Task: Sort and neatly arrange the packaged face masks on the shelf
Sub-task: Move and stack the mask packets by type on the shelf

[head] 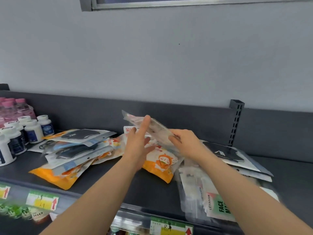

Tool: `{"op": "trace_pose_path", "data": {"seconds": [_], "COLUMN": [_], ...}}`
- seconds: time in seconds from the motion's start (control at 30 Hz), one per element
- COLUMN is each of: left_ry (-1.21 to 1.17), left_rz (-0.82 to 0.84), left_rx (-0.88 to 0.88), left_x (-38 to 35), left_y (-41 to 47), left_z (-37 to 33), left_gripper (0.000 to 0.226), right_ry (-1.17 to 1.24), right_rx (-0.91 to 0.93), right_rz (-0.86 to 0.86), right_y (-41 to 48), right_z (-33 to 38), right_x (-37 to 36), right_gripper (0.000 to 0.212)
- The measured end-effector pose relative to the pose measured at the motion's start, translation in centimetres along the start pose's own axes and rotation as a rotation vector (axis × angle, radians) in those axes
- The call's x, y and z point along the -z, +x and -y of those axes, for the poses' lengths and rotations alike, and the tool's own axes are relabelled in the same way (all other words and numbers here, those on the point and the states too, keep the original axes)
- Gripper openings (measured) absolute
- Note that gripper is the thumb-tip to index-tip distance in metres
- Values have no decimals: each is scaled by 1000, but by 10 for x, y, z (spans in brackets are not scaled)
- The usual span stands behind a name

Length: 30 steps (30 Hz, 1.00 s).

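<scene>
Right grip [183, 140] pinches a blurred clear mask packet [158, 128], print unreadable; left grip [138, 143], fingers straight, touches it.

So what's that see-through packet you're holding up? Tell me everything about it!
The packet is a flat, see-through plastic pouch with something pale, whitish-pink inside; blur hides any print. It is held up off the shelf, tilted, far end high and left, near end lower right. The right hand grips the lower end with curled fingers. The left hand touches its left side with straight fingers. Below it lies an orange packet with a cartoon face.
</scene>
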<state>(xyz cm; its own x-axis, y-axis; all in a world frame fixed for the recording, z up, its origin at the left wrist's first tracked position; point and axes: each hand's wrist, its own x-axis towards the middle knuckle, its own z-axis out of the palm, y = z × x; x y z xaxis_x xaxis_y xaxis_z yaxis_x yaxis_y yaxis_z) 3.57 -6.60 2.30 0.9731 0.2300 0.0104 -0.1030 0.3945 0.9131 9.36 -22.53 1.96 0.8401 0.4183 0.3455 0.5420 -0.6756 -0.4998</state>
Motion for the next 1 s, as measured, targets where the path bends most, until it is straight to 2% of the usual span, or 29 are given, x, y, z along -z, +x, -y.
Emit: {"op": "trace_pose_path", "data": {"seconds": [0.1,0.2,0.23,0.3,0.33,0.4,0.47,0.5,0.57,0.63,0.7,0.83,0.9,1.0], "left_ry": [22,160,164,137,123,56,-34,-67,-116,-151,-120,14,61,122], "left_rz": [66,-2,-67,-210,-257,-271,-269,-282,-291,-250,-181,-30,35,67], "left_rx": [-130,-217,-216,-188,-163,-119,-77,-66,-36,14,118,278,321,352], "left_x": [-3,-5,-5,1,4,13,20,24,33,42,47,41,29,7], "left_y": [-8,-13,-14,-11,-9,-7,-6,-6,-8,-9,-12,-24,-33,-40], "left_z": [1,8,9,8,5,2,1,0,-5,-9,-7,9,17,38], "left_gripper": [114,108,98,60,47,40,43,44,47,45,38,30,19,16], "right_ry": [55,46,42,85,126,181,229,258,279,218,159,118,99,127], "right_rx": [25,61,58,-1,-25,-55,-93,-127,-216,-355,-513,-782,-884,-942], "right_rz": [-50,-25,16,106,146,212,233,202,20,-215,-317,-323,-292,-263], "right_y": [-13,-28,-34,-45,-51,-65,-78,-84,-97,-113,-131,-168,-182,-195], "right_z": [24,45,50,56,58,60,60,59,49,29,8,-21,-29,-36], "right_x": [2,-1,-2,-3,-1,0,2,5,13,26,39,56,58,59], "right_gripper": [26,20,26,54,60,64,65,64,56,46,44,59,66,65]}}
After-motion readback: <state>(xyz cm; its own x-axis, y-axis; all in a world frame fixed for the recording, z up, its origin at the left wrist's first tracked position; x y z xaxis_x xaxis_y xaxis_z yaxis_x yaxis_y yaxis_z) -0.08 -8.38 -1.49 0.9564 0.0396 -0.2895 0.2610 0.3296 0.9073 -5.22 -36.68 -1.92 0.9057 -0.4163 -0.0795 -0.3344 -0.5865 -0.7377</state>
